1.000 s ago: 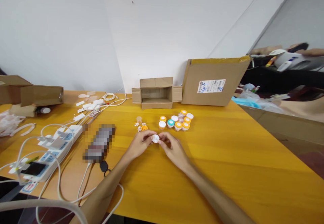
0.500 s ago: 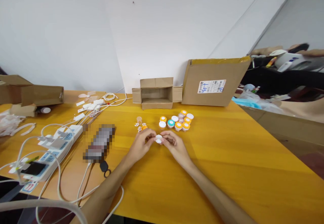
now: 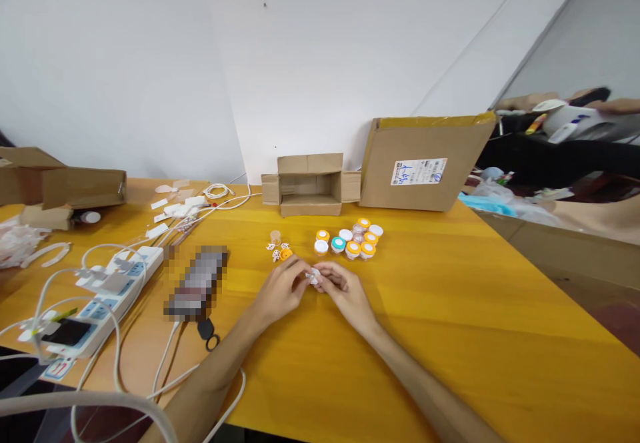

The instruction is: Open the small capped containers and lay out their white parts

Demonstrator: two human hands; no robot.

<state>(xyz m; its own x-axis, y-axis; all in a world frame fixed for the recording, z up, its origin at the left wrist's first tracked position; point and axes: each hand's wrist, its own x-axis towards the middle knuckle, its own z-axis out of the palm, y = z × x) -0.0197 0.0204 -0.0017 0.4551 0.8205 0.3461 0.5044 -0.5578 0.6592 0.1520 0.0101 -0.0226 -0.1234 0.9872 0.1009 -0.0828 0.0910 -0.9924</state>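
Between the fingertips of both hands is a small white round lid-like piece (image 3: 313, 275); its finer shape is hard to make out. My left hand (image 3: 284, 287) pinches its left side with thumb and fingers. On the other side, my right hand (image 3: 346, 291) grips it the same way. Just beyond the left fingers lie an orange cap (image 3: 286, 254), several small white pieces with dark spots (image 3: 276, 255) and a clear little cup (image 3: 275, 237). Behind the right hand stands a group of small jars with orange, white and teal lids (image 3: 353, 249).
An open cardboard box (image 3: 310, 207) stands against the wall, beside a large flat carton (image 3: 425, 143). To the left are a phone (image 3: 197, 283), a power strip (image 3: 107, 306) with white cables, and another cardboard box (image 3: 83, 186). A black ring (image 3: 213, 343) lies below the phone.
The white piece has tilted between my fingers. My left hand has shifted slightly and turned, showing more of the orange cap behind it.
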